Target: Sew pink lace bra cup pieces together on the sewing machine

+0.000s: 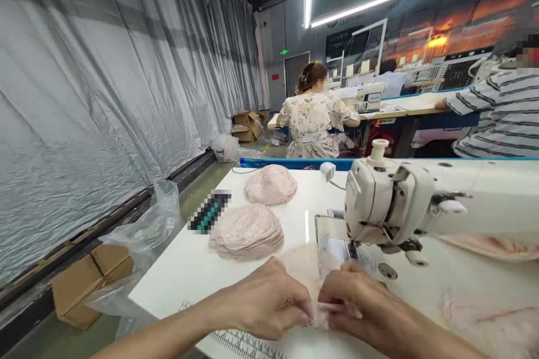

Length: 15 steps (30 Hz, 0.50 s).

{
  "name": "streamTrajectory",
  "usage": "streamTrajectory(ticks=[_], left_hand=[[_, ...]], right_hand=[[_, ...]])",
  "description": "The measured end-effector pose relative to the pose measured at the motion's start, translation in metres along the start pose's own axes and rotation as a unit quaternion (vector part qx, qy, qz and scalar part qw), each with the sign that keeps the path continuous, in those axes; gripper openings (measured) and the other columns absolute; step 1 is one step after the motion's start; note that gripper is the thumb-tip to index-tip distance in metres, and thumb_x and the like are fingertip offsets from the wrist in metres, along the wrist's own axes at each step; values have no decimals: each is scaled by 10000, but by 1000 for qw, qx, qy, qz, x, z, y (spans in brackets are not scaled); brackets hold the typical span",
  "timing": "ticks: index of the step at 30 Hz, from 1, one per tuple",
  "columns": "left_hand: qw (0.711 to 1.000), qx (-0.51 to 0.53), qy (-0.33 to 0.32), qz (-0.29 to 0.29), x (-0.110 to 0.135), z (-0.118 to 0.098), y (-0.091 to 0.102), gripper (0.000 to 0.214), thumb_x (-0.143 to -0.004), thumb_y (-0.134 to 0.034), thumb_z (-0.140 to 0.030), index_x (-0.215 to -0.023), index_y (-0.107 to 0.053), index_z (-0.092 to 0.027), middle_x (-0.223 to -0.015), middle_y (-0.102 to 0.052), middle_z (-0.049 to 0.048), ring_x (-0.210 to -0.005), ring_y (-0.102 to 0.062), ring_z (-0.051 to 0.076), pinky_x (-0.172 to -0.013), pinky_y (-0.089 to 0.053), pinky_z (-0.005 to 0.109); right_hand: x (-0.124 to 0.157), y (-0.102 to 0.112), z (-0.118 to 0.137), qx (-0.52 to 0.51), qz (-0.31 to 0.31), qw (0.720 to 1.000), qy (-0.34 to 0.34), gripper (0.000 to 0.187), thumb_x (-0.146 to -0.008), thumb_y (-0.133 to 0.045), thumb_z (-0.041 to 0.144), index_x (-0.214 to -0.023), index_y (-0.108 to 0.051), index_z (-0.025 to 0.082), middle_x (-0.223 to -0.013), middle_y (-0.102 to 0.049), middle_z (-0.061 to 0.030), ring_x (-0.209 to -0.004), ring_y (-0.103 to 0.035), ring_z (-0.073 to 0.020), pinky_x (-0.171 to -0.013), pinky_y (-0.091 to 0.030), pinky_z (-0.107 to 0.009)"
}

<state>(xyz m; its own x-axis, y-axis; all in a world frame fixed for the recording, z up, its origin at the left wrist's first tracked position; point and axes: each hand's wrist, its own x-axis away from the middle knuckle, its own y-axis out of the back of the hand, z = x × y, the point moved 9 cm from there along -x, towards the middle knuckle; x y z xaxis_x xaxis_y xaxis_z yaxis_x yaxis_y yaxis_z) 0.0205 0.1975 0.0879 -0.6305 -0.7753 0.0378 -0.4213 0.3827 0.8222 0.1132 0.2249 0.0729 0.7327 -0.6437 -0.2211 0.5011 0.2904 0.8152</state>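
Both of my hands are close together in front of the sewing machine (379, 196). With fingers closed, my left hand (273, 300) pinches the left edge of a thin pale pink lace piece (301, 263). My right hand (357, 297) grips the same lace just beside it, fingers folded over the edge. The lace spreads flat behind my hands, reaching toward the needle area. Part of it is hidden under my fingers. Two stacks of similar pink lace cups lie left of the machine: a nearer stack (247, 233) and a farther stack (270, 185).
A blurred dark object (209, 212) lies at the table's left edge. More pink fabric (492, 320) rests right of my hands. A cardboard box (90, 283) and clear plastic (155, 224) are on the floor at left. Ahead, a person in a floral top (314, 118) sits at another machine.
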Motion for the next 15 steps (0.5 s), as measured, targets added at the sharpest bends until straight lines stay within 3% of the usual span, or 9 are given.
streamTrajectory(ticks=[1,2,5,8,10,15], left_hand=[[989,137,50,9,9,5,-5,79,-797,-622,-221,-826,-690,-194,-728,-665,-33,-706,-566,118,-793,-416,265],[961,259,98,16,18,9,-13,152,-736,-705,-285,-853,-706,-190,-749,-669,-27,-724,-562,121,-746,-421,236],[854,486,184,17,40,8,-46,424,-478,-882,-339,-825,-728,-149,-707,-632,-23,-674,-516,104,-625,-397,183],[781,595,192,4,53,-5,-76,343,-498,-889,-342,-697,-718,-121,-604,-572,-29,-579,-472,70,-575,-383,172],[749,638,178,-3,58,-15,-90,319,-515,-892,-325,-672,-712,-113,-614,-591,-13,-602,-511,76,-596,-400,174],[710,663,235,23,74,-24,-127,438,-451,-910,-416,-666,-709,-92,-618,-633,29,-560,-561,86,-573,-424,186]], right_hand=[[4,-2,4,-34,34,999,-18,188,-676,-670,34,-776,-674,193,-730,-678,8,-713,-646,-180,-653,-532,-277],[9,-3,9,-73,76,994,-30,164,-660,-726,57,-735,-680,196,-706,-684,31,-673,-650,-151,-591,-515,-210],[34,-4,27,-170,175,967,-72,97,-679,-784,158,-718,-705,197,-679,-697,64,-663,-656,-106,-563,-475,-129],[68,-8,31,-264,228,919,-185,133,-653,-746,116,-738,-735,217,-663,-660,69,-694,-631,-109,-600,-446,-146],[90,-13,36,-309,243,887,-241,217,-619,-689,76,-754,-749,234,-659,-617,73,-697,-597,-109,-615,-420,-161],[129,-31,59,-339,281,864,-245,112,-637,-671,182,-714,-751,189,-587,-501,67,-574,-447,-73,-512,-308,-158]])
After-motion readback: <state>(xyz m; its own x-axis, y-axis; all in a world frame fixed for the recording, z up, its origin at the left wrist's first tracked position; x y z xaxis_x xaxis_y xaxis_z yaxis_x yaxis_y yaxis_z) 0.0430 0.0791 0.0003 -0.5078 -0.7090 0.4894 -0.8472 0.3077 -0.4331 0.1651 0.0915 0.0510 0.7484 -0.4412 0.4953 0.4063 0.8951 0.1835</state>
